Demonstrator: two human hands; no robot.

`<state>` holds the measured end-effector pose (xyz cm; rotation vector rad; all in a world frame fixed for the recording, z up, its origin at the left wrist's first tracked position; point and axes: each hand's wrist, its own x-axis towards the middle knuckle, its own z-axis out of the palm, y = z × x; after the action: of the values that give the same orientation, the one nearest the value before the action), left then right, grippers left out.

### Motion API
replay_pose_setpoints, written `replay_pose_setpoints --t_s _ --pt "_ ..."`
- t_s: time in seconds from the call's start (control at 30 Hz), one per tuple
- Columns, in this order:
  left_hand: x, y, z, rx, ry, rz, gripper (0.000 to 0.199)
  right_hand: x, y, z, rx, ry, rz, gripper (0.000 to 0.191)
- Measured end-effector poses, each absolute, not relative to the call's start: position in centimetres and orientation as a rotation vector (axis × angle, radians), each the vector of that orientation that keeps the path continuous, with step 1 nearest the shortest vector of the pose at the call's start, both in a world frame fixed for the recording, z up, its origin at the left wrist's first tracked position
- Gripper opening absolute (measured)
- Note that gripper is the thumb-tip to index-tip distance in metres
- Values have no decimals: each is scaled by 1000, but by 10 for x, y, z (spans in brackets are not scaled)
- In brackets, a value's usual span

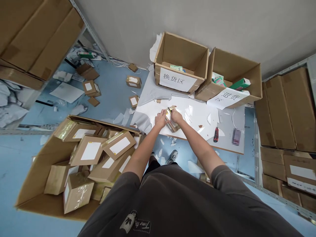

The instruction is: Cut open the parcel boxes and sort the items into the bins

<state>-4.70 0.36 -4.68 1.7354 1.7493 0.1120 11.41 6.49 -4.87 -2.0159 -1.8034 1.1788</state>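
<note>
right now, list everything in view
table: 1, white, ahead
parcel: 1, brown, table's front edge
bins: 2, brown, table's back
signs: 2, white, bins' fronts
goods: several, mixed, in bins
tool: 1, red/black, table's right
blurred item: 1, purplish, tool's right
carton: 1, brown, lower left
racks: 2, grey, both sides
floor: 1, blue, below
boxes: many, brown, carton, floor, racks
scraps: many, white, table, floor
left hand: 1, bare, on parcel
right hand: 1, bare, on parcel
shirt: 1, dark grey, bottom
shoe: 1 clear, grey, below

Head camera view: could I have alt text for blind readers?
A person's left hand and right hand hold a cardboard parcel at a white table. Behind it stand two open cartons with paper signs; at left, a large carton holds more parcels.
</note>
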Motion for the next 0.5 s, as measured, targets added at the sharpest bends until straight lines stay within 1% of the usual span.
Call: replay_pose_setpoints --t_s 0.1,0.3,0.5 --pt "-42 2 -45 1686 1779 109 109 117 66 -49 -2023 -1837 1174 35" --pt "-41 1 -40 1671 1782 77 104 126 46 -55 -1930 -1515 1244 46" --pt "-44 0 -43 1689 1752 100 107 122 42 -61 -1913 -1462 1223 47"
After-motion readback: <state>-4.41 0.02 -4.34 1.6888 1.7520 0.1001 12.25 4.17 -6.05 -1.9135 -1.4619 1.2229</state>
